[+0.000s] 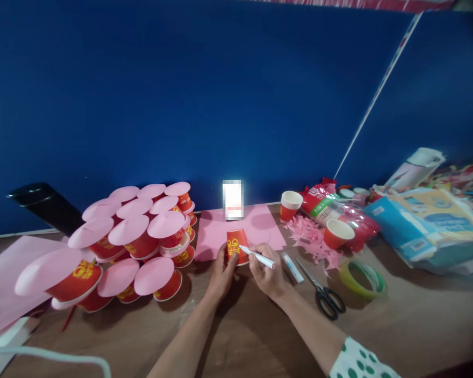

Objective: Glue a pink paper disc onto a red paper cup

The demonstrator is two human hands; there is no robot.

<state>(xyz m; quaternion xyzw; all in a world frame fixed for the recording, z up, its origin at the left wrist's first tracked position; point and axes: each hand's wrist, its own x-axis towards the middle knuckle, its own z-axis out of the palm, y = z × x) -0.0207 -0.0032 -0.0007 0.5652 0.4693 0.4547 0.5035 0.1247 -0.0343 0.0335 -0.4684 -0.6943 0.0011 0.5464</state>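
A red paper cup [237, 244] with yellow lettering is gripped along its left side by my left hand [223, 270]. The cup's wide rim points down toward me. My right hand [268, 273] pinches a white marker pen [263, 260], whose tip is at the cup's printed side; whether it touches cannot be told. Behind the cup lies a pink paper sheet [211, 236] with a pink paper circle [259, 234] on it. A phone with a bright, blurred screen [233, 200] stands upright at the sheet's back.
Left are several red cups topped with pink paper discs [128, 229], and a black bottle [47, 207]. To the right lie scissors [324, 295], green tape [363, 280], a small clear tube [293, 268], pink scraps [305, 233], loose cups [338, 234] and a blue package [421, 226]. A blue wall [220, 94] rises behind.
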